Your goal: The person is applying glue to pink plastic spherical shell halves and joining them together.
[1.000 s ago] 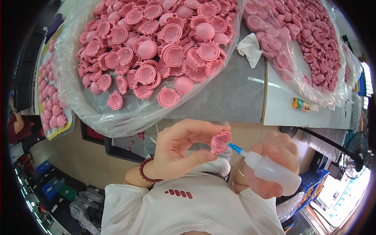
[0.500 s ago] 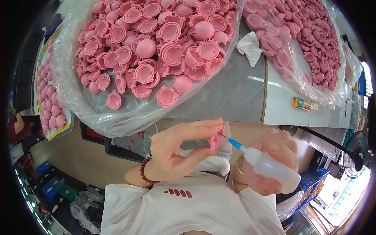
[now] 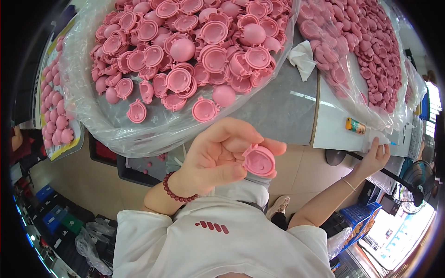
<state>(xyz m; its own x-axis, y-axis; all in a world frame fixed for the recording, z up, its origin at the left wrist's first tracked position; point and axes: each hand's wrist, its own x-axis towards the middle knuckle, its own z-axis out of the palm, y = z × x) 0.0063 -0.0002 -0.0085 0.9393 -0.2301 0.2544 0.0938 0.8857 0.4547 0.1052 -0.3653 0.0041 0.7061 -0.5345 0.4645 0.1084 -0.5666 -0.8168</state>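
Observation:
My left hand pinches a small pink plastic half-shell between thumb and fingers, its hollow side with a raised rim and little tabs facing up. Far to the right, at the table's front edge, my right hand has its fingers on a white squeeze bottle. The bottle lies sideways at the table surface, its thin blue tip pointing right. Beyond my left hand a heap of similar pink half-shells fills a clear plastic bag spread open on the grey table.
Another bag of pink pieces lies at the far right. A crumpled white tissue and an orange-and-green lighter sit between. Pink domes cover a tray at the left. Black bins stand below the table; a fan is at right.
My right hand has carried the squeeze bottle away from the half-shell, out right to the table. My left hand has turned the half-shell so its hollow side shows.

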